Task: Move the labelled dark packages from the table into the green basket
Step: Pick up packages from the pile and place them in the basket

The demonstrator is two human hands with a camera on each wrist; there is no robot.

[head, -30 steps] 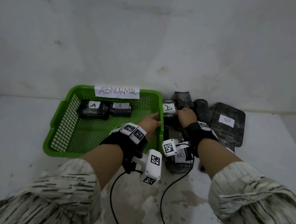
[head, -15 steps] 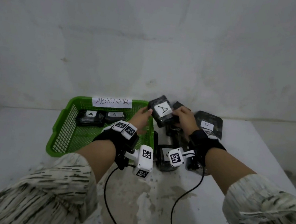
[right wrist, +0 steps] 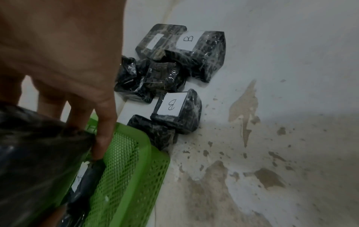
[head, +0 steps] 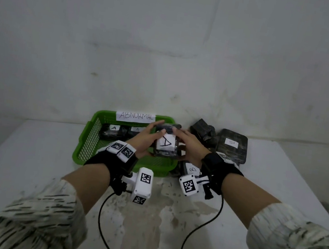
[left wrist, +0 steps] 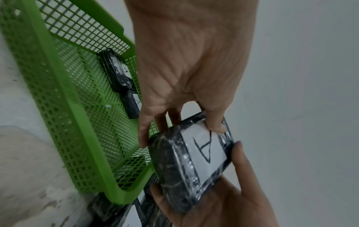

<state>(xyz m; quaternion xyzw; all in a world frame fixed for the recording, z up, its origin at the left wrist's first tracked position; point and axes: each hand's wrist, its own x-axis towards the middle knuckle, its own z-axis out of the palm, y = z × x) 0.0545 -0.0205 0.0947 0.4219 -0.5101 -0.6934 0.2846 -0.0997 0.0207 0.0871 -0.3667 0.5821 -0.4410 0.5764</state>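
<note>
Both hands hold one dark wrapped package labelled A (head: 164, 144) above the right part of the green basket (head: 84, 140). My left hand (head: 145, 140) grips its left side, with the thumb on the white label in the left wrist view (left wrist: 194, 161). My right hand (head: 190, 144) grips the right side, its fingers curled on the dark wrap (right wrist: 38, 145). Two more A packages (head: 113, 132) (head: 137, 130) lie at the back of the basket. A package labelled B (head: 192, 169) sits on the table by the basket's right wall.
A pile of dark packages (head: 203, 131) and a flat one labelled B (head: 231, 147) lie right of the basket against the wall. A paper sign reading ABNORMAL (head: 136, 117) hangs on the basket's back rim. Two black cables (head: 102, 221) trail over the stained white table (head: 24, 167).
The right hand lifted the A package off the pile and carried it left over the basket. The left hand left the basket rim and took hold of the package too.
</note>
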